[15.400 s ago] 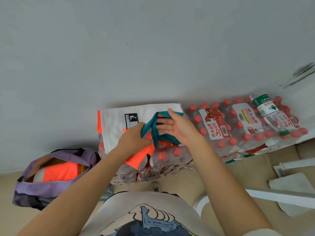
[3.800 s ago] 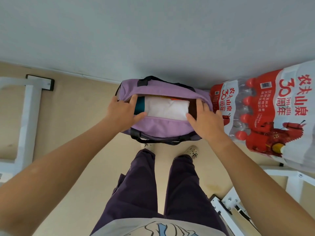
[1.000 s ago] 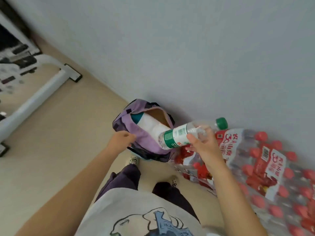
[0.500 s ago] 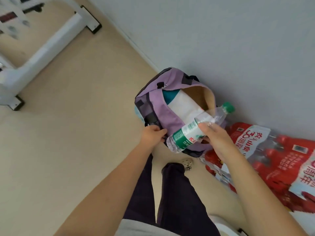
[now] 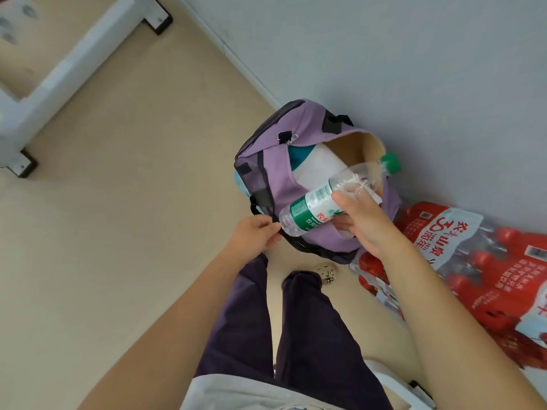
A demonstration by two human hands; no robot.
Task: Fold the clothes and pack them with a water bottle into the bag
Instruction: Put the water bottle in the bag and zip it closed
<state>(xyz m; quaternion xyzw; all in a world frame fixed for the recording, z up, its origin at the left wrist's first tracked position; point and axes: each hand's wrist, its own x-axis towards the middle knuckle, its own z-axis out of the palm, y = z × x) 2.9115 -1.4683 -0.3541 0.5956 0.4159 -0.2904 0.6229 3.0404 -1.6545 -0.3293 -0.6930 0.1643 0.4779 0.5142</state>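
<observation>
From my head camera, looking down, my right hand has its fingers and thumb curled round the middle of the water bottle, holding it tilted in the air, green cap up and away from me toward the wall, clear base down and close to my left hand. The bottle hangs directly over the open mouth of the purple bag, which sits on the beige floor against the pale wall. My left hand is at the bag's near edge, its fingers curled in and pinching the dark strap or rim there; I cannot tell exactly which part of the trim they have. Inside the opening I can see the folded clothes: a white piece lying uppermost, with a strip of teal showing beside it at the far left end of the opening. The tan lining of the bag shows beyond them. Just to the right of the bag, touching its side, lies a shrink-wrapped pack of bottles in red and white wrap with printed characters. Below the bag are my dark purple trouser legs and one patterned shoe. A white frame with black feet stands well apart at the upper left.
</observation>
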